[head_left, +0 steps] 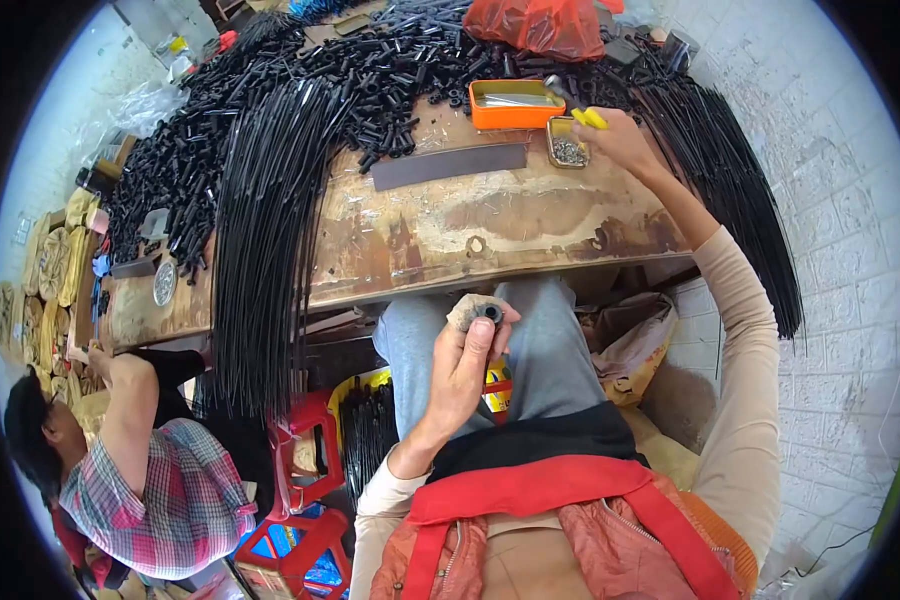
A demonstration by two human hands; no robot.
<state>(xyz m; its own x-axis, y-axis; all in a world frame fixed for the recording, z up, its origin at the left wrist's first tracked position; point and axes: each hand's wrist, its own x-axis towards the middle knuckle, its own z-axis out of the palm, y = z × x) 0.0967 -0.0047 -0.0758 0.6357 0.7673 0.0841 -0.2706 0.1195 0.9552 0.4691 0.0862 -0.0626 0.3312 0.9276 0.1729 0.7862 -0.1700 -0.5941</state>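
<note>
Between the thumb and fingertips of the left hand (pixel 458 368), above the person's lap, sits a short black tube (pixel 488 312), its open end turned up toward the camera; fingers cover the rest, so the full run of its long axis cannot be told. That hand is closed narrowly around it. Just beyond lies the near edge of the workbench (pixel 425 245), with mostly bare wood reaching up to a dark flat strip (pixel 450 166). Hanging rods (pixel 270 225) bound the left side. Farther off to its right, the right hand (pixel 618 138) grips a yellow-handled tool (pixel 592 118) beside a small tin (pixel 567 166) of metal pieces.
</note>
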